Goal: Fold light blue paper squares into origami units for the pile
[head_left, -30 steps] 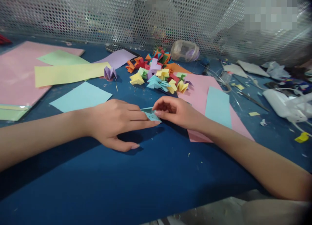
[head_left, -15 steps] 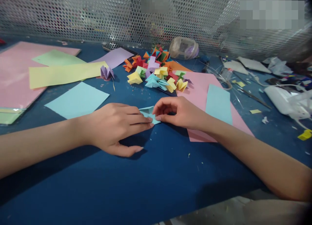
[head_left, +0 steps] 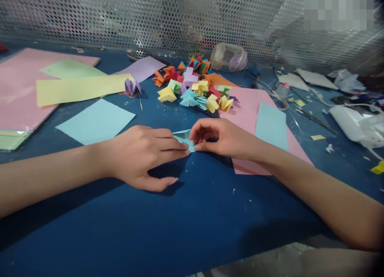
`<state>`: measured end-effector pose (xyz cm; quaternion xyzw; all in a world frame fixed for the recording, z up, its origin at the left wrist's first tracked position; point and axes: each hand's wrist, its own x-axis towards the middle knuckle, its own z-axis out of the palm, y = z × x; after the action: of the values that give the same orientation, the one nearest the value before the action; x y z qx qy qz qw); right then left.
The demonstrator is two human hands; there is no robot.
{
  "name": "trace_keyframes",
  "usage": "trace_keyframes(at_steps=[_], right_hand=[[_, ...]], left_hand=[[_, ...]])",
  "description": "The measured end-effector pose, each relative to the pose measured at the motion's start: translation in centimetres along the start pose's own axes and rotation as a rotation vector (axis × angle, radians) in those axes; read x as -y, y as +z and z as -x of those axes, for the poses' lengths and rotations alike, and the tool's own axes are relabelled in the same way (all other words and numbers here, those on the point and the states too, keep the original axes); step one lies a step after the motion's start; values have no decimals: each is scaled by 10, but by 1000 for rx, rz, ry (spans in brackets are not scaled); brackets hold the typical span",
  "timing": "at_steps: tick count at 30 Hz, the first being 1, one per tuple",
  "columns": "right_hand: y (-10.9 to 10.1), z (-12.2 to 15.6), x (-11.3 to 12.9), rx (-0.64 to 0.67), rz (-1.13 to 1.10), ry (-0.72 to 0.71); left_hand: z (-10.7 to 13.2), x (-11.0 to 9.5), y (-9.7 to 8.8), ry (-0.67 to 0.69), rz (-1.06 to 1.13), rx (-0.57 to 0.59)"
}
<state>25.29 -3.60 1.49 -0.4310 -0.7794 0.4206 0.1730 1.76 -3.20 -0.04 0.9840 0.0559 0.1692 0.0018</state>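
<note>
A small light blue folded paper piece point(head_left: 183, 138) lies on the dark blue table point(head_left: 195, 213), mostly covered by my fingers. My left hand point(head_left: 144, 153) presses flat on its left part with the fingertips. My right hand point(head_left: 223, 139) pinches its right edge between thumb and curled fingers. Just beyond sits a pile of folded paper pieces point(head_left: 195, 85) in orange, yellow, blue, green and purple. One purple folded piece point(head_left: 132, 87) lies apart to the left.
Flat sheets lie around: light blue square point(head_left: 96, 121), yellow strip point(head_left: 78, 89), green sheet point(head_left: 70, 69), large pink sheet point(head_left: 18, 89) at left, pink sheet point(head_left: 249, 109) with a light blue strip point(head_left: 271, 125) at right. A perforated metal screen point(head_left: 120, 21) closes the back. Plastic clutter point(head_left: 354, 121) fills the right.
My hands stay on the blue piece; my right fingers shifted slightly along its edge. The view moved a little.
</note>
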Motion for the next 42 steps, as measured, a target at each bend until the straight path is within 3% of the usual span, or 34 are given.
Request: trace_keyframes(at_steps=[9, 21, 27, 34, 38, 42], right_hand=[[7, -1, -2, -54, 49, 9], [17, -2, 3, -127, 97, 46], [19, 0, 3, -163, 164, -6], [10, -2, -6, -98, -105, -25], [12, -1, -4, -135, 35, -16], [15, 2, 1, -189, 210, -90]], left_hand=[[6, 11, -1, 14, 123, 8], [2, 9, -9, -23, 91, 90], [2, 14, -12, 53, 49, 96], [5, 17, -11, 76, 60, 22], [7, 17, -9, 48, 145, 97], [10, 17, -6, 88, 115, 31]])
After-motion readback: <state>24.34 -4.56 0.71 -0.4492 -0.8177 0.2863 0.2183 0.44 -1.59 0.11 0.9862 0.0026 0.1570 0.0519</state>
